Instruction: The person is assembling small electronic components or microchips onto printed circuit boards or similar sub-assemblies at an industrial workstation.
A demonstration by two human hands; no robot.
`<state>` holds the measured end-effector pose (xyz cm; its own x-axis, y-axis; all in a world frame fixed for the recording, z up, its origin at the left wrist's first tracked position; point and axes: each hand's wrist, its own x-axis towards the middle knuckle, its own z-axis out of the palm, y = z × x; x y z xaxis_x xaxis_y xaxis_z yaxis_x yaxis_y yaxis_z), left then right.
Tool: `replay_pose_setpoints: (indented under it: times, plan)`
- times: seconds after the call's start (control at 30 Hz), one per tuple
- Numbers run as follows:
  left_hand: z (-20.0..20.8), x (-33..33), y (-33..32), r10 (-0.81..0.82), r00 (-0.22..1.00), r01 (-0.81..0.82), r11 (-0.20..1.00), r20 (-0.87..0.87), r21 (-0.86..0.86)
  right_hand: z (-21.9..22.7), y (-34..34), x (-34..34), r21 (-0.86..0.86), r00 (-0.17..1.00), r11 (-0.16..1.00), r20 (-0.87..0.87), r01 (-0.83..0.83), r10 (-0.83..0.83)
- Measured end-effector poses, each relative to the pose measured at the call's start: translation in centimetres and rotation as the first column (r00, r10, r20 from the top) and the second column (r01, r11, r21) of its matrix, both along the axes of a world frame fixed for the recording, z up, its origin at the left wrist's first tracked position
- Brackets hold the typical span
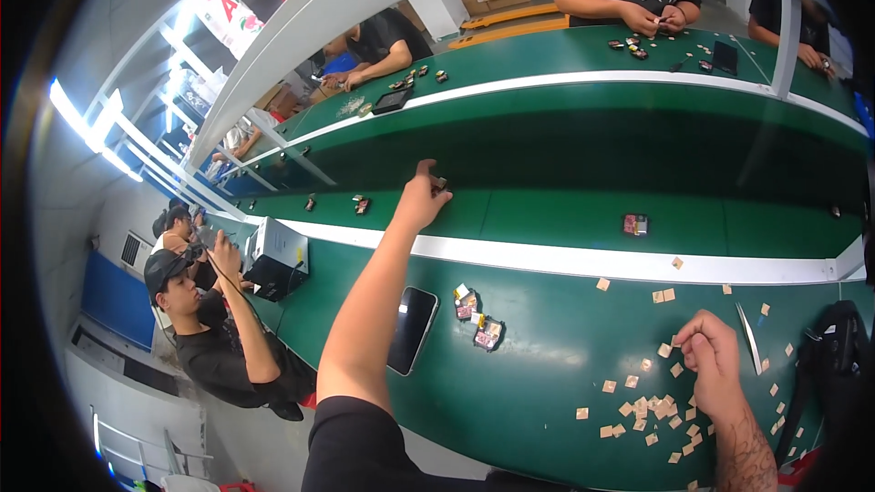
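My left hand (423, 199) reaches out over the green strip beyond the white rail. Its thumb and fingers are closed round a small dark electronic module (440, 184), partly hidden by them. Over the right of the table, my right hand (713, 357) is closed in a pinch, with a small tan square (675, 342) at its fingertips. Many like it lie scattered below and around, including a loose pile (652, 407). White tweezers (749, 339) lie just right of that hand. Two small electronic modules (466, 302) (488, 333) with pink and yellow parts sit mid-table.
A phone (413, 331) lies under my left forearm. The white rail (547, 255) divides my table from the green strip, which bears another module (635, 224). A black bag (834, 346) lies far right. A grey-black box (276, 255) and a co-worker (219, 328) are left; others work opposite.
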<state>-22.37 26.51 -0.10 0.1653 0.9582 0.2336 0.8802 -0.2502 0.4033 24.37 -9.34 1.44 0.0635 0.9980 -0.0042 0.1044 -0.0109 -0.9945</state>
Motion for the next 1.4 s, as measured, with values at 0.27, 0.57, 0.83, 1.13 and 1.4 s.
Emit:
replay_pose_setpoints:
  times: [0.27, 0.57, 0.83, 1.13, 1.4]
  plan:
    - [3.4, 12.2, -8.5, -0.271, 0.925, 0.292, 0.956, 0.265, -0.041, 1.4, 0.5, -0.5, 0.083, 0.968, 0.996, 0.248, -0.042, 0.021]
    - [1.5, 21.7, -26.6, -0.738, 0.627, 0.778, 0.610, 0.251, -0.151, 2.6, 0.0, -1.3, 0.078, 0.846, 0.982, 0.523, -0.172, 0.107]
    - [2.2, 20.2, -26.1, -0.706, 0.663, 0.748, 0.643, 0.248, -0.167, 1.6, -0.4, -1.2, 0.001, 0.828, 0.981, 0.537, -0.192, 0.161]
    - [1.7, 21.9, -29.1, -0.779, 0.622, 0.783, 0.621, 0.074, -0.042, 2.6, -1.8, -2.4, 0.083, 0.508, 0.954, 0.858, -0.287, 0.078]
    - [1.8, 22.4, -29.7, -0.764, 0.646, 0.764, 0.645, -0.014, 0.013, 4.6, -2.4, -2.4, 0.071, 0.442, 0.946, 0.893, -0.316, 0.080]
